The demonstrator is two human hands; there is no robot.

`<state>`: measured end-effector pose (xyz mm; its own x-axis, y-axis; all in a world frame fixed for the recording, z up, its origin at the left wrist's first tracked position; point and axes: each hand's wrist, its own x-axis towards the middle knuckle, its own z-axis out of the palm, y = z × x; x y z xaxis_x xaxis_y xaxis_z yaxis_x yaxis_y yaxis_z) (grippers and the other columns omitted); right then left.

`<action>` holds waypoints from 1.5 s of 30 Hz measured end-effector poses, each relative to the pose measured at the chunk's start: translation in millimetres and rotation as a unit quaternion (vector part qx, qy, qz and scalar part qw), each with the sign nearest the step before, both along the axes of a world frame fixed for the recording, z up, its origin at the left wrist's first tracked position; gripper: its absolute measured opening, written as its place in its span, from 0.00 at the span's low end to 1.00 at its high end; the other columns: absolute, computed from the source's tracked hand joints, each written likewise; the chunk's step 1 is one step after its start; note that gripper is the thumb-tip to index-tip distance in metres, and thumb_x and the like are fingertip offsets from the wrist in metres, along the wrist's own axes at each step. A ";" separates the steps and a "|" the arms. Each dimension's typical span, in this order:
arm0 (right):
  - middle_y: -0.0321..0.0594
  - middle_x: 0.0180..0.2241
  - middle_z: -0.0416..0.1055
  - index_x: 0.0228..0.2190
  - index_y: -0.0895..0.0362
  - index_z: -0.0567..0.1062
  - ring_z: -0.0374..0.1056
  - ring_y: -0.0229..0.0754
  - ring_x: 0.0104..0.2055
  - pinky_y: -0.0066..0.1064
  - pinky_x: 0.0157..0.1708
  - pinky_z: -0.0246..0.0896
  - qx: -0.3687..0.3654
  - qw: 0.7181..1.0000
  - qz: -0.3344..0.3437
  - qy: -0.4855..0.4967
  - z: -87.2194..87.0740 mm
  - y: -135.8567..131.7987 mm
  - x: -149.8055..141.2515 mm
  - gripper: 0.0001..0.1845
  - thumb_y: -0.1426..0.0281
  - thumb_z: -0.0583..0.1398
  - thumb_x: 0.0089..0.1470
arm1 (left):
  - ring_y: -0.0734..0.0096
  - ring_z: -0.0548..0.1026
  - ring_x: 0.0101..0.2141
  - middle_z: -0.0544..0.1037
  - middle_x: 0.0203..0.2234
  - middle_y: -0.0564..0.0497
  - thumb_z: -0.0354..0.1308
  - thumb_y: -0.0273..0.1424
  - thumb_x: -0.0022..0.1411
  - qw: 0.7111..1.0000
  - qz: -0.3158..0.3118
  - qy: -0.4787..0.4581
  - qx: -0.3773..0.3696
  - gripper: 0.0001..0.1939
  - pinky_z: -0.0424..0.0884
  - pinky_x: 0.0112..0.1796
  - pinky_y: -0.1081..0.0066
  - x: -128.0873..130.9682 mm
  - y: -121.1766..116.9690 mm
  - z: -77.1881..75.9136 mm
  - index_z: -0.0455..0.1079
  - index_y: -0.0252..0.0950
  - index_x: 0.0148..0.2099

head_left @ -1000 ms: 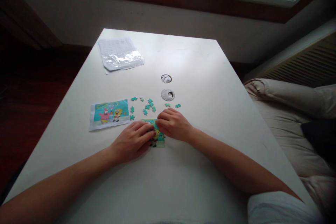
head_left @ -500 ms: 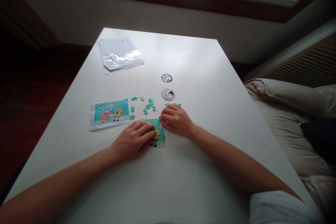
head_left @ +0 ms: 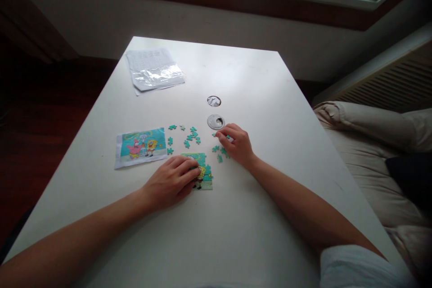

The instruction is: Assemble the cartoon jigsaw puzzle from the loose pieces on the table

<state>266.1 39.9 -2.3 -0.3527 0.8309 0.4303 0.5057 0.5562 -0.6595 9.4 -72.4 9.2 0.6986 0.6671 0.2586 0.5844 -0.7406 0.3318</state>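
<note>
My left hand [head_left: 173, 177] lies over the left part of a partly joined jigsaw puzzle [head_left: 204, 184], with its fingers stretched flat across it. The puzzle's visible right side shows a yellow cartoon figure on green, and its right edge is uneven. To the upper right of the puzzle, my right hand [head_left: 237, 145] has thumb and forefinger pinched together at a small green puzzle piece [head_left: 214, 134]. Several loose green pieces [head_left: 220, 158] lie under and beside this hand. Another loose group [head_left: 192, 135] sits above the puzzle.
A printed picture sheet [head_left: 141, 147] with cartoon figures lies left of the puzzle. Papers in a clear sleeve [head_left: 157, 72] rest at the far left of the white table [head_left: 236, 238]. Two round inserts [head_left: 216, 121] are set in the tabletop. A beige couch [head_left: 351, 157] stands at right.
My right hand has moved up and right, away from the puzzle's upper right corner, uncovering loose pieces beneath it. My left hand stays on the puzzle.
</note>
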 end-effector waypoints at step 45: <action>0.39 0.34 0.78 0.35 0.54 0.79 0.72 0.43 0.36 0.36 0.40 0.65 -0.060 0.989 -0.092 0.097 -6.4 5.9 6.1 0.09 0.66 0.58 0.61 | 0.55 0.70 0.51 0.74 0.51 0.43 0.53 0.27 0.69 0.999 0.028 0.016 0.005 0.17 0.69 0.54 0.51 -1.4 0.4 0.2 0.69 0.40 0.58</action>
